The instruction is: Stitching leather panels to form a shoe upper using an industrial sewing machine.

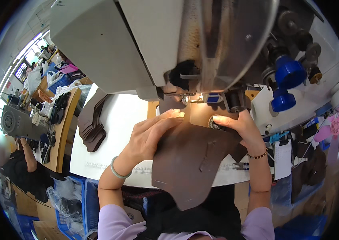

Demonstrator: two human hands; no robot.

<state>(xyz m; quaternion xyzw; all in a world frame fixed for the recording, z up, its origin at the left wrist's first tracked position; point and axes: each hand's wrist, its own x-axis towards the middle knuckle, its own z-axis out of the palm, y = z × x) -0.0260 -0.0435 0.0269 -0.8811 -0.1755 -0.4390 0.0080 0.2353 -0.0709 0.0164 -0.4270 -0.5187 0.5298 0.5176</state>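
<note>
Left grip (151,134) and right grip (248,127) flank brown piece (187,168)

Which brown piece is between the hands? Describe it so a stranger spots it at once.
From the big pale sewing machine, look down to the white table. There, between the left hand and right hand, lies the large brown piece. Unlike the stack of brown pieces leftward, it overhangs the table's near edge.

The white tabletop (123,116) leaves passage beside stacked brown pieces (91,125); the sewing machine (101,48) blocks above.

Head-height fisheye, looking down, near hands (148,133)
</note>
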